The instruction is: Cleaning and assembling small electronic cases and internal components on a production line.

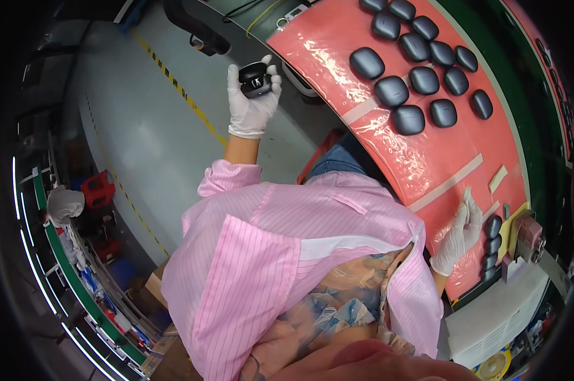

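Off the left edge of the workbench, my white-gloved left hand (252, 114) holds up a black earbud charging case (255, 79). Its lid looks raised, with a pale mark and a small green light showing inside. The fingers curl round the case from both sides. Over the pink mat (420, 168) at the right is my right hand (460, 238), also gloved, its fingertips pressed together. Whatever they might pinch is too small to make out. Close beside that hand stands a row of dark cases (491, 244). Many similar closed dark cases (392, 91) lie spread over the far part of the mat.
A black bent tube (198, 32) hangs beyond my left hand. Right of the row are a yellow pad (508, 232) and a pinkish block-shaped device (527, 235). Printed sheets (500, 317) lie nearer me. A red stool (98, 189) stands across the grey floor (153, 127).
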A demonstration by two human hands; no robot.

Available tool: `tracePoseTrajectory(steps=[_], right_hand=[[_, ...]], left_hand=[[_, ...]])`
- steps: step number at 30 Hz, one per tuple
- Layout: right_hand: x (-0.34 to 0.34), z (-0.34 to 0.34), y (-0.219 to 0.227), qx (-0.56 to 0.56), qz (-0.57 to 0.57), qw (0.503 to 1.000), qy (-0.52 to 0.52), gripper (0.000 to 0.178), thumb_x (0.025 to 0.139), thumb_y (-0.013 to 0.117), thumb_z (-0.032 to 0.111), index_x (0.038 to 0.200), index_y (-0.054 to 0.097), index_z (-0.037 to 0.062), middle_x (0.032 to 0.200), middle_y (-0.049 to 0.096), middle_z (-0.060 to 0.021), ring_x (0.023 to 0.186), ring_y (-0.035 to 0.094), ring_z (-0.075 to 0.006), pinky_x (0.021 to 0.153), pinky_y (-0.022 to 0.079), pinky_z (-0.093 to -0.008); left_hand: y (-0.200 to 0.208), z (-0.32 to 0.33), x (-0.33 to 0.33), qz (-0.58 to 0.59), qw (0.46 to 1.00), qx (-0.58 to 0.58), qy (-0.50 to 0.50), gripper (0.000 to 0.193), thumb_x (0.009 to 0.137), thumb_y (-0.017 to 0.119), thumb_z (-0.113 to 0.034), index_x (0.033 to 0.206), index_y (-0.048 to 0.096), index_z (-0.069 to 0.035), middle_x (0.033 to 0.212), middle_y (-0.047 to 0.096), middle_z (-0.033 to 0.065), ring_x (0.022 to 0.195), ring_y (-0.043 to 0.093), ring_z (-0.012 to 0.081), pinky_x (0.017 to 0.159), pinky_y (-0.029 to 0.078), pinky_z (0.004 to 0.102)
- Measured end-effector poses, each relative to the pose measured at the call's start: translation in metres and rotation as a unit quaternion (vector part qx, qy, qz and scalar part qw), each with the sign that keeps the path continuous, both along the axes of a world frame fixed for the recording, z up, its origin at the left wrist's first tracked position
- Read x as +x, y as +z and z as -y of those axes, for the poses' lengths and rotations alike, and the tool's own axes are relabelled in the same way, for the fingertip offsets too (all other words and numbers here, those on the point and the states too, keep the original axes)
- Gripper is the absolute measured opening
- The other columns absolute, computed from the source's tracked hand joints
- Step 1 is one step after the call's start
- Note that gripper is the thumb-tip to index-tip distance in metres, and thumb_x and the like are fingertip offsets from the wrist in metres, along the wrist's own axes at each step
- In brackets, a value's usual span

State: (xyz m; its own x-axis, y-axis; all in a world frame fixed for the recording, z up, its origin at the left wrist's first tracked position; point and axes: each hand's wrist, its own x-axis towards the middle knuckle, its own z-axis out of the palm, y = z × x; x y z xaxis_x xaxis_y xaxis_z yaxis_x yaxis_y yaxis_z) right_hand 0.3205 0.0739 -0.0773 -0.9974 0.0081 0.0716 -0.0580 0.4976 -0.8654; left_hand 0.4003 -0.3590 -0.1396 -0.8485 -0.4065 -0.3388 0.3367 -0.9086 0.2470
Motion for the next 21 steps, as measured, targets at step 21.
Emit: tracePoseTrajectory(steps=[21], right_hand=[[-0.022,0.045,0.04,-0.183,-0.21,0.955,0.098,0.035,0.07,0.064,-0.004,0.097,0.071,0.0172,0.085,0.063,-0.0037,0.068,0.059,-0.0214,0.058,0.047,-0.0299]], left_hand=[[0.096,-0.211,-0.08,0.065,0.896,-0.037,-0.438,0.072,0.093,0.035,-0.061,0.109,0.06,0.004,0.105,0.065,0.018,0.095,0.065,0.031,0.08,0.057,0.039]])
